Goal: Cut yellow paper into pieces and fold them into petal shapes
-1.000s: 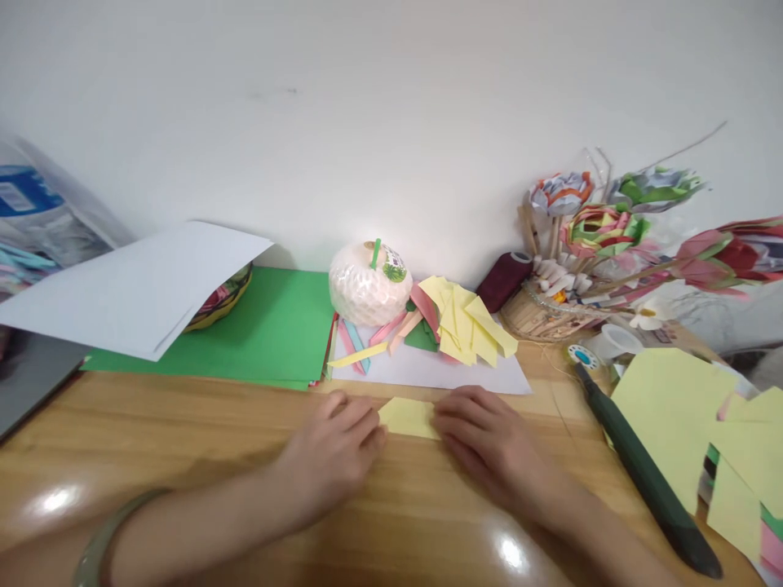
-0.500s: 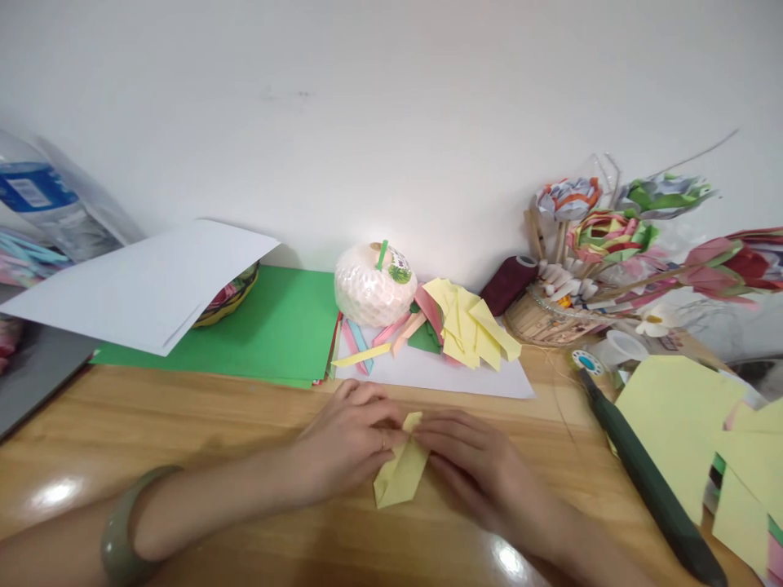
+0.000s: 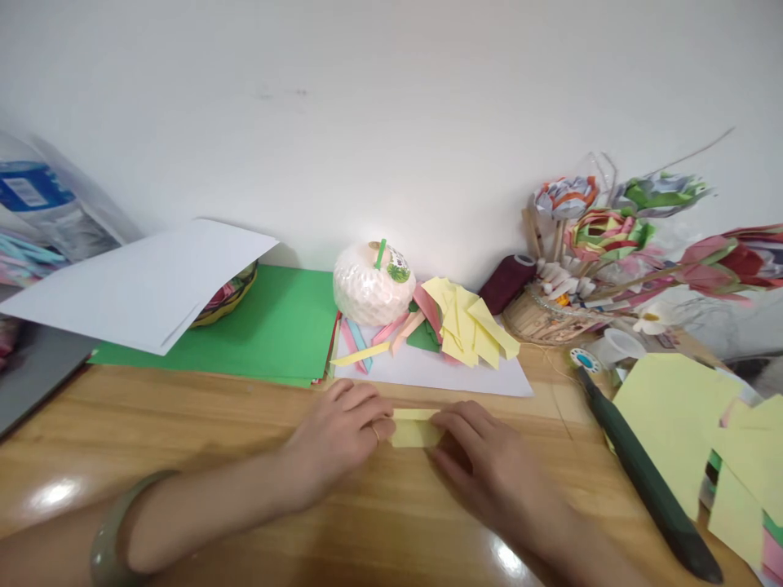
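A small folded piece of yellow paper (image 3: 416, 432) lies crosswise on the wooden table between my hands, with a narrow folded strip along its far edge. My left hand (image 3: 342, 436) grips its left end, thumb and fingers closed on it; a ring and a bangle show on that side. At the right end, my right hand (image 3: 483, 452) pinches the same paper between thumb and fingers. Both ends of the paper are partly covered by my fingers. Beyond it, a pile of folded yellow papers (image 3: 466, 322) rests on a white sheet (image 3: 428, 380).
Green sheets (image 3: 287, 326) and tilted white paper (image 3: 140, 281) lie at the left. Behind stands a foam-netted fruit (image 3: 370, 285). To the right are a thread spool (image 3: 507, 281), a basket (image 3: 538, 318) of paper flowers, a dark green long-handled tool (image 3: 648, 473) and yellow sheets (image 3: 666, 416).
The yellow paper has turned from lengthwise to crosswise and now shows a strip folded along its far side. My hands have shifted to its two ends.
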Available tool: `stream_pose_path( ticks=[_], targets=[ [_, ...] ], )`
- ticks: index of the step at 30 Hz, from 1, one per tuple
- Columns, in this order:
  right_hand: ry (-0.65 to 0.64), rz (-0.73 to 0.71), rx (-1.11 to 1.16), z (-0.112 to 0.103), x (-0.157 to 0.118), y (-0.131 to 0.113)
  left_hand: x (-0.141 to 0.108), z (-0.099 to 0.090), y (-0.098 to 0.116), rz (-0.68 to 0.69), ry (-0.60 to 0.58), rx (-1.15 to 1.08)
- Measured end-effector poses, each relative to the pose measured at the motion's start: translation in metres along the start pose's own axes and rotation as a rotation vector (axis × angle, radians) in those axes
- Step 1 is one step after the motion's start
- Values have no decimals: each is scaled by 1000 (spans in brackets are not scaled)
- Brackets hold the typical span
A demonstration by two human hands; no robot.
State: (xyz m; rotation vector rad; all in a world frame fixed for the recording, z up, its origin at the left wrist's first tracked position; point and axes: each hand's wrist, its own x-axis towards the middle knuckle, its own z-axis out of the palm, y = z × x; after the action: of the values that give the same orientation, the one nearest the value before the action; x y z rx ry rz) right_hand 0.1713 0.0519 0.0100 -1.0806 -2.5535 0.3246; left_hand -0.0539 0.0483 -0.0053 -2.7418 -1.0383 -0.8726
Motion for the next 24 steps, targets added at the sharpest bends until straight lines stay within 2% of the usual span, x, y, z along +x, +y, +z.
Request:
stream_pose_path(
  ticks=[6, 10, 14, 19, 24],
  targets=[
    [-23, 33, 121, 1, 0, 6, 1, -1, -3, 68, 10, 56],
    [3, -94, 55, -2, 3, 7, 1, -1, -2, 148, 23, 107],
    [4, -177, -22, -8, 7, 6, 1, -2, -6, 195, -15, 115],
    [15, -132, -10, -6, 6, 7, 4, -5, -7, 123, -25, 51],
    [24, -47, 84, 0, 5, 11, 6, -3, -4, -99, 0, -155]
  ],
)
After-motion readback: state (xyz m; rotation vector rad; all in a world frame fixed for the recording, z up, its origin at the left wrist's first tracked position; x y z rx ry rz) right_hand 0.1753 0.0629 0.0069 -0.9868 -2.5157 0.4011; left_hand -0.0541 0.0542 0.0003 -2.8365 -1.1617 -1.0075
